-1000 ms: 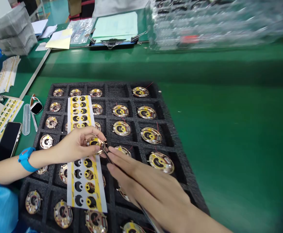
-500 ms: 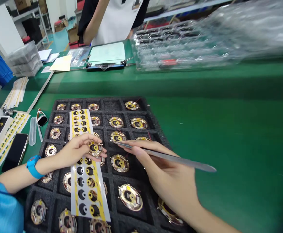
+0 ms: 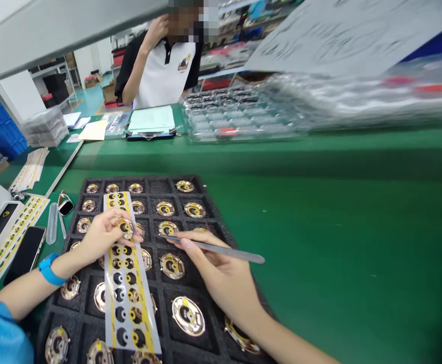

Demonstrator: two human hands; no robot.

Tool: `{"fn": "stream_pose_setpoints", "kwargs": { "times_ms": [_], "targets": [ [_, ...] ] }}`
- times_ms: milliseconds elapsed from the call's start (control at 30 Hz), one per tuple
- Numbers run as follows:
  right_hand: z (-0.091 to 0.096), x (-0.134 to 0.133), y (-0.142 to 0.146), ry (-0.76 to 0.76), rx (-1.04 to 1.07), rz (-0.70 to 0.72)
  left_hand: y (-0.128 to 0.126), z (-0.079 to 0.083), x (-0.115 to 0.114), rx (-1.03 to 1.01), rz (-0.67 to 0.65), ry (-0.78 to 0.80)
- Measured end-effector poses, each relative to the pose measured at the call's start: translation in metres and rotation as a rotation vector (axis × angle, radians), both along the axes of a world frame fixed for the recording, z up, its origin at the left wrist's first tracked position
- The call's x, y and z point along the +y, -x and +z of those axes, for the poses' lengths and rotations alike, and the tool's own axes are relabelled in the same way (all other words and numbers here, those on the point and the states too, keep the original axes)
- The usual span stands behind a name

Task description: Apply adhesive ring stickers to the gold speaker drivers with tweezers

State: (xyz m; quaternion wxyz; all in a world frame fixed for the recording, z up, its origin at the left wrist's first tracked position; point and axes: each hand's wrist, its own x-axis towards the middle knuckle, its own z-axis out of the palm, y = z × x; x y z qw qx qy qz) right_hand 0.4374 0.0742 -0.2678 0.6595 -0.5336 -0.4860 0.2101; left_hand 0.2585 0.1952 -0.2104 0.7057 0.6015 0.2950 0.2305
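A black foam tray [image 3: 221, 230] with many pockets lies on the green table, most pockets holding round gold discs with yellow and black stickers. My left hand [image 3: 97, 237], with a blue wristband, pinches one gold disc [image 3: 125, 227] above the tray. A long white sticker strip [image 3: 124, 283] with yellow and black stickers lies lengthwise over the tray under that hand. My right hand [image 3: 221, 275] is closed on metal tweezers [image 3: 215, 248], their tip pointing left over a disc in the tray.
A phone [image 3: 26, 253], a smartwatch [image 3: 66, 206], a clear tube and more sticker sheets [image 3: 12, 235] lie left of the tray. Stacks of clear plastic trays [image 3: 243, 111] and a clipboard [image 3: 150, 124] stand at the back. A person in a white shirt [image 3: 163, 65] stands beyond the table.
The view has tilted upward, bringing the person at the back into sight. My right hand drew the tweezers away from the held disc and now holds them level over the tray.
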Motion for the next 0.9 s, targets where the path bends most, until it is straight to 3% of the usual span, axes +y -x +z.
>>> {"fn": "stream_pose_setpoints", "kwargs": {
  "times_ms": [100, 200, 333, 500, 633, 800, 900],
  "targets": [
    [0.0, 0.001, 0.003, -0.086, -0.065, 0.03, -0.018, 0.024, 0.022, 0.13, 0.075, -0.152],
    [0.001, 0.001, 0.007, -0.141, -0.11, 0.066, -0.056, 0.036, 0.058, 0.271, 0.061, -0.242],
    [0.006, 0.001, 0.014, -0.18, -0.171, 0.082, -0.118, 0.025, 0.099, 0.446, 0.006, -0.303],
    [0.007, 0.009, 0.017, -0.151, -0.218, -0.009, -0.164, -0.004, 0.113, 0.644, -0.171, -0.478],
    [0.0, 0.018, 0.018, -0.162, -0.203, -0.051, -0.161, -0.012, 0.122, 0.731, -0.221, -0.691],
    [-0.006, 0.025, 0.017, -0.178, -0.171, -0.046, -0.124, 0.002, 0.136, 0.781, -0.154, -1.099],
    [-0.006, 0.026, 0.016, -0.165, -0.164, -0.041, -0.101, -0.004, 0.139, 0.909, -0.106, -1.27]
  ]
}}
